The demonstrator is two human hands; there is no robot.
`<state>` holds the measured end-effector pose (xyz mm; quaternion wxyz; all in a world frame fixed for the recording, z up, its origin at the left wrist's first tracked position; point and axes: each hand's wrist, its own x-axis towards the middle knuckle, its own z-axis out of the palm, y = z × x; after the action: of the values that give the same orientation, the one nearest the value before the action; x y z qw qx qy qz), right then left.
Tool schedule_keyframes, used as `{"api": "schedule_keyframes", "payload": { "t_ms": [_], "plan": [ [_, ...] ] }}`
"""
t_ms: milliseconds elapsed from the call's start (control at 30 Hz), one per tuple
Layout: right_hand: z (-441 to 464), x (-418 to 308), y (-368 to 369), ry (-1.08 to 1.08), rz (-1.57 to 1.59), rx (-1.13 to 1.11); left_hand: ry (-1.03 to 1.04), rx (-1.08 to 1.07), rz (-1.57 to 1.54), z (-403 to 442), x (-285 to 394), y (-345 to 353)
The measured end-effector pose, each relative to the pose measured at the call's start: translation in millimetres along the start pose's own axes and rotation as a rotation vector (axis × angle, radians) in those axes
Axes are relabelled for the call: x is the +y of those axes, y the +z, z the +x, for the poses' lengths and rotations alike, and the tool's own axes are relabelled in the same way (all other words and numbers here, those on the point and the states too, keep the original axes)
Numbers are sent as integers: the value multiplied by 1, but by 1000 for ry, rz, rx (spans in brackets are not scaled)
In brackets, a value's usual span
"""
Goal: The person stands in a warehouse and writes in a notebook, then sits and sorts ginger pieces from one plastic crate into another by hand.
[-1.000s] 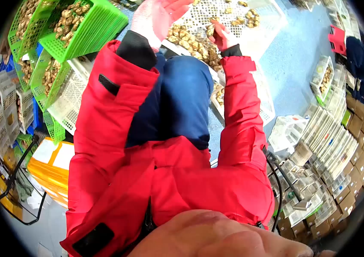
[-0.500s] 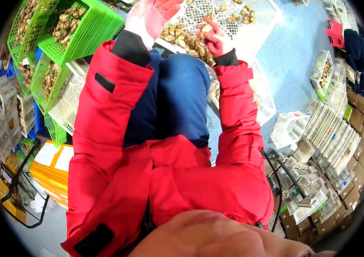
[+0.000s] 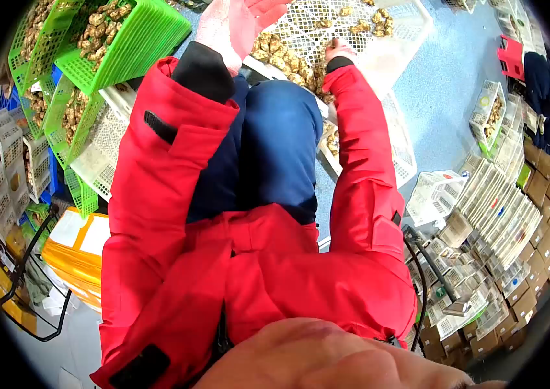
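At the top of the view, my left hand (image 3: 233,26) is raised palm up beside the white mesh crate, its fingers spread with nothing on the palm. Over the crate (image 3: 408,32) my right hand (image 3: 342,49) reaches into brown knobbly pieces, its fingers curled and mostly hidden, so what it holds cannot be made out. A pile of these pieces (image 3: 281,57) lies along the crate's near edge, and several smaller clumps (image 3: 382,23) lie farther back on the mesh.
Green baskets (image 3: 152,39) with brown pieces stand at the upper left. A taped orange-and-white box (image 3: 74,249) is at the lower left. Stacked white crates (image 3: 498,207) and cardboard boxes (image 3: 547,227) line the right, near a red stool (image 3: 510,57).
My right hand held a brown piece above the crate half a second ago; now it is lower among the pieces, its fingers turned away. My left hand has shifted slightly right, still spread.
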<state>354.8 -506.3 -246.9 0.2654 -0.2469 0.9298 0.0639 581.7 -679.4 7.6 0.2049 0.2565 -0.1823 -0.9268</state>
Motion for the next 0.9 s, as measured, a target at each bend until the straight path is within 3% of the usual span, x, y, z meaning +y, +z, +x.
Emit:
{"api": "schedule_keyframes", "payload": {
  "t_ms": [33, 100, 167, 233, 467, 567, 700, 900],
  "plan": [
    [-19, 1, -24, 26, 207, 24, -13, -7, -14, 1, -1, -2],
    [-34, 15, -28, -103, 1382, -20, 8, 30, 10, 0, 0, 5],
    [-64, 22, -54, -351, 1721, -211, 23, 30, 9, -2, -2, 6],
    [-95, 21, -69, -426, 1880, -342, 32, -17, -6, 1, -2, -1],
    [-131, 7, -67, -595, 2300, -591, 36, -25, -35, -1, -2, -1],
    [-143, -4, -78, -574, 2344, -405, 28, -9, -9, -2, -3, 1],
    [-120, 11, -75, -588, 2080, -271, 22, 3, -14, -2, -3, 5],
    [-108, 25, -66, -476, 1766, -512, 27, 11, -8, -2, -2, 7]
  ]
}}
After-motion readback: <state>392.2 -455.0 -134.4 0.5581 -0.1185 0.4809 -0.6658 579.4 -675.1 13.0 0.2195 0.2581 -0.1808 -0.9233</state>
